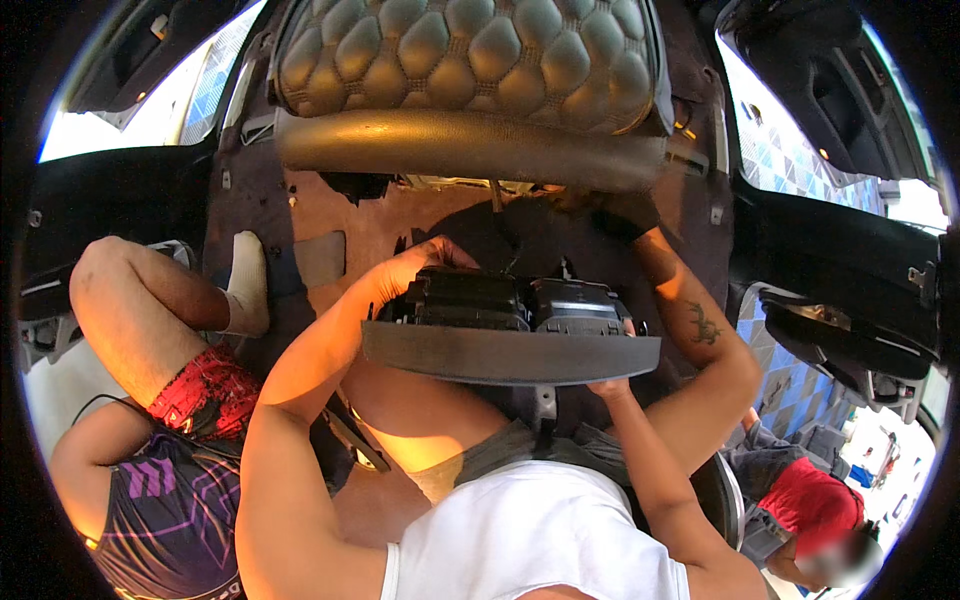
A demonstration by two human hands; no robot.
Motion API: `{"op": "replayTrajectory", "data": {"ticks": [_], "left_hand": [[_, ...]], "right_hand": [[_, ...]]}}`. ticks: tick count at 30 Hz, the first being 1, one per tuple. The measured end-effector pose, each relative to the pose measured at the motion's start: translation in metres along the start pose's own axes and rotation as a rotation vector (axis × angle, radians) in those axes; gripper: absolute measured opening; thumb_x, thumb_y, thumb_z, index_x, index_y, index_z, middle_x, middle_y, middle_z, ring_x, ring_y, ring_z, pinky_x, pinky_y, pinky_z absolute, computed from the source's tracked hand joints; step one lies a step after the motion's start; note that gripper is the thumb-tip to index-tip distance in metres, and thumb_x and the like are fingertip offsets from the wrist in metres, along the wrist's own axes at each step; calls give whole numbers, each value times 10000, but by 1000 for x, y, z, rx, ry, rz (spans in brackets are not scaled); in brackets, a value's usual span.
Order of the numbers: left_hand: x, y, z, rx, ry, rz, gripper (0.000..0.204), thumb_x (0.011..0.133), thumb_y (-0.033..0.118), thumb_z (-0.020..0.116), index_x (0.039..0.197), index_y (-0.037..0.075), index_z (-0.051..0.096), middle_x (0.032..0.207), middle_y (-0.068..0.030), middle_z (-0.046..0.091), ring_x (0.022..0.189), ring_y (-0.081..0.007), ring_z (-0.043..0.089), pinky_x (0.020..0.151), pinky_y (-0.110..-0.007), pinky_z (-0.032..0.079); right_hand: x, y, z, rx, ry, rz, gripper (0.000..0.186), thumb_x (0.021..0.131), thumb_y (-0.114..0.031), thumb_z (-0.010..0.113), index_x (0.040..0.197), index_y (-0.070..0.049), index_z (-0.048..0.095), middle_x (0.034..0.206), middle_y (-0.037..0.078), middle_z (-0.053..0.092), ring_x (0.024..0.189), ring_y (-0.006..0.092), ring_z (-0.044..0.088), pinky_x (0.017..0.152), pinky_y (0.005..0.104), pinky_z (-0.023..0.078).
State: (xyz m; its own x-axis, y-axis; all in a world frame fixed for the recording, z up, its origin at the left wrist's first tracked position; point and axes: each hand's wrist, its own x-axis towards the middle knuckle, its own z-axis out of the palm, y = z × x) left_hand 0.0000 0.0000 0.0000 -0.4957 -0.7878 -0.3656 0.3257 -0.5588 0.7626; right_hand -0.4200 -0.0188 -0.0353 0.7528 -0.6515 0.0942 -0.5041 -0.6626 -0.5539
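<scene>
A long, curved black plastic car panel (510, 354) with two dark box-shaped units (580, 305) on its far side is held across my lap. Around the far left corner of these units curls my left hand (437, 257), its fingertips partly hidden behind the plastic. My right hand (608, 386) grips the panel's near edge toward the right end, with a finger showing above it and the rest underneath. Just beyond the units, a thin dark cable (503, 215) hangs down from beneath the seat. I cannot tell whether the cable joins the panel.
A quilted dark leather seat (470, 60) stands straight ahead over the brown carpet (330, 215). Close on my left sits a person in red patterned shorts (205, 390). Open car doors (840, 85) flank both sides. Another person in a red top (815, 497) is outside at the right.
</scene>
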Motion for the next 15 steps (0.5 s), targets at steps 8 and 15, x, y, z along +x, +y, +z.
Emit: {"op": "replayTrajectory", "data": {"ticks": [8, 15], "left_hand": [[34, 7, -12, 662, -104, -325, 322, 996, 354, 619, 1183, 119, 734, 1040, -37, 752, 928, -115, 651, 829, -307, 528], [48, -40, -29, 421, -270, -72, 360, 1001, 326, 620, 1216, 48, 698, 1052, -40, 733, 939, -106, 612, 845, -314, 519]], "right_hand": [[-11, -5, 12, 862, 108, 426, 659, 789, -427, 761, 1308, -71, 566, 1228, 71, 627, 1154, 256, 582, 996, 408, 460], [-10, 5, -14, 913, 69, 522, 633, 766, -328, 802, 1293, -54, 582, 1228, 82, 640, 1135, 253, 601, 981, 400, 480]]}}
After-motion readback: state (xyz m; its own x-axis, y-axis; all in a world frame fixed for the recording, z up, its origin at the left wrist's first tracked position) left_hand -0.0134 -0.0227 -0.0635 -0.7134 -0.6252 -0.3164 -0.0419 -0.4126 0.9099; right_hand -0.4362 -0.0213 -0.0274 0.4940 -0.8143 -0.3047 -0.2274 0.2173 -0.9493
